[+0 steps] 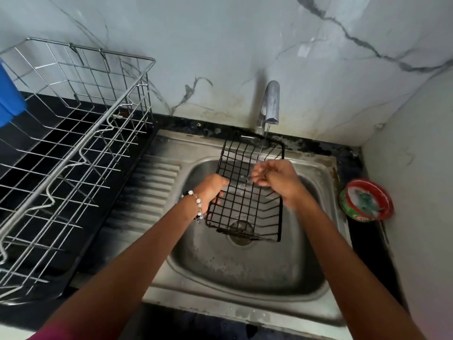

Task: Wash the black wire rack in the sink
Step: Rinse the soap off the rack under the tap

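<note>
Head view: my left hand grips the left edge of the black wire rack, tilted over the sink. My right hand, fingers loosely curled, touches its wires under the faucet stream.

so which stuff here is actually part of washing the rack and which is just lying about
In use: black wire rack, left hand, right hand, tap, sink.
Lying about: steel dish drainer, round soap tub, blue container.

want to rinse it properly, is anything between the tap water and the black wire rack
Nothing visible: the stream from the chrome tap falls straight onto the black wire rack, beside the right hand; the left hand grips its left edge.
</note>
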### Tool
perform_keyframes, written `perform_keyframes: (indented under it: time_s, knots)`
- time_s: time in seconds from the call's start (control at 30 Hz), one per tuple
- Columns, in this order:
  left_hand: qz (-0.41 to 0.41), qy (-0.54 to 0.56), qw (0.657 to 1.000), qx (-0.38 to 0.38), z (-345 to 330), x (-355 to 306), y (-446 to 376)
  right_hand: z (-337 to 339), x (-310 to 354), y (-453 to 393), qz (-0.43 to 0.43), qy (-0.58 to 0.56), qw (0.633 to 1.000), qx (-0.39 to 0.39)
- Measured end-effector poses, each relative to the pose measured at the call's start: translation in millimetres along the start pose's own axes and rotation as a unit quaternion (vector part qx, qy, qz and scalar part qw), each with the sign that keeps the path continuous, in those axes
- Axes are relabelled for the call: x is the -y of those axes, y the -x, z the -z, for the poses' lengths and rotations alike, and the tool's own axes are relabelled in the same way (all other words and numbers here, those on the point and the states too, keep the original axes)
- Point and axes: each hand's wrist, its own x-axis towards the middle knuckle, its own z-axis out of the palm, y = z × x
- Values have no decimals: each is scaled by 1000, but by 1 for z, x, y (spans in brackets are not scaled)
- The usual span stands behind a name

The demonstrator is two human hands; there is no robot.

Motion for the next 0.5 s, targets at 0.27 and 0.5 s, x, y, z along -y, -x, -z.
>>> perform_keyframes:
  time_s: [0.27,0.5]
  knots:
    - [57,-75,993,77,16,20,0,26,-36,-13,32,230,960,-159]
    - [42,-80,986,144,35,9,-10,31,-58,-23,-62,70,991,-93]
